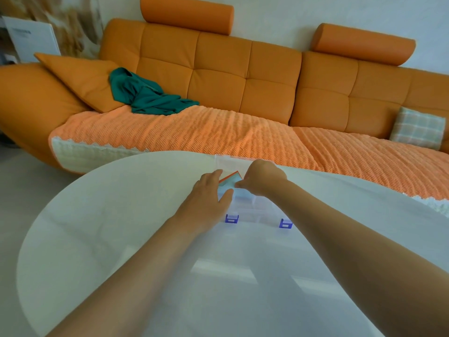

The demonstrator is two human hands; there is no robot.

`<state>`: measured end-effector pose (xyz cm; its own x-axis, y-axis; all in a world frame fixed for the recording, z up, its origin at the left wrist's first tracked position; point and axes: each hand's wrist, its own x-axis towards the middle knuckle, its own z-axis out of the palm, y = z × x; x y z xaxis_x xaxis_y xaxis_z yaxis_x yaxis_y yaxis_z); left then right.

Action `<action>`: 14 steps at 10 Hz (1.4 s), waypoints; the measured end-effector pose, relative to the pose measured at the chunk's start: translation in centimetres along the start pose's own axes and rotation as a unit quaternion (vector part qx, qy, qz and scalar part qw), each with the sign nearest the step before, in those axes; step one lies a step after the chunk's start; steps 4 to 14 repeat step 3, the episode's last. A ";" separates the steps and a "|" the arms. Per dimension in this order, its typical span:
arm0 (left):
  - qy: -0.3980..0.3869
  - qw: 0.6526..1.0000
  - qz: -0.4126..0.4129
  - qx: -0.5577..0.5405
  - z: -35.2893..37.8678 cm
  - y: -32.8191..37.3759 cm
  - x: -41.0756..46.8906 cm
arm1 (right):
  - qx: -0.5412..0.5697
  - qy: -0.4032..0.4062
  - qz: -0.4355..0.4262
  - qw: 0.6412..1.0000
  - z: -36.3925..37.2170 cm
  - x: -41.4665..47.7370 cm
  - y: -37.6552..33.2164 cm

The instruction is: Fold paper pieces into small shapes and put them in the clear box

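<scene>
Both forearms reach forward over the white table (109, 239). Left hand (209, 188): palm down, grip spread, fingers straight, touching the paper piece (230, 179). Right hand (263, 178): knuckles up, grip curled, pinching the paper's right edge. The paper is pale blue with an orange edge and sits over the far left part of the clear box (257, 210). Lettering on the white board (31, 40), top left, is too blurred to read.
</scene>
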<state>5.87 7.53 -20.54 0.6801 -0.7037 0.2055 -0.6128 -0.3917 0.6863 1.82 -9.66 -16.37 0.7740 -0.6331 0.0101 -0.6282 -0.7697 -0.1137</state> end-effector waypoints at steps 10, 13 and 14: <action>0.030 0.995 -0.043 -0.085 -1.5 0.7 -0.4 | 0.116 0.028 0.024 0.993 -4.4 -2.6 1.6; 0.030 0.995 -0.043 -0.085 -1.5 0.7 -0.4 | 0.116 0.028 0.024 0.993 -4.4 -2.6 1.6; 0.030 0.995 -0.043 -0.085 -1.5 0.7 -0.4 | 0.116 0.028 0.024 0.993 -4.4 -2.6 1.6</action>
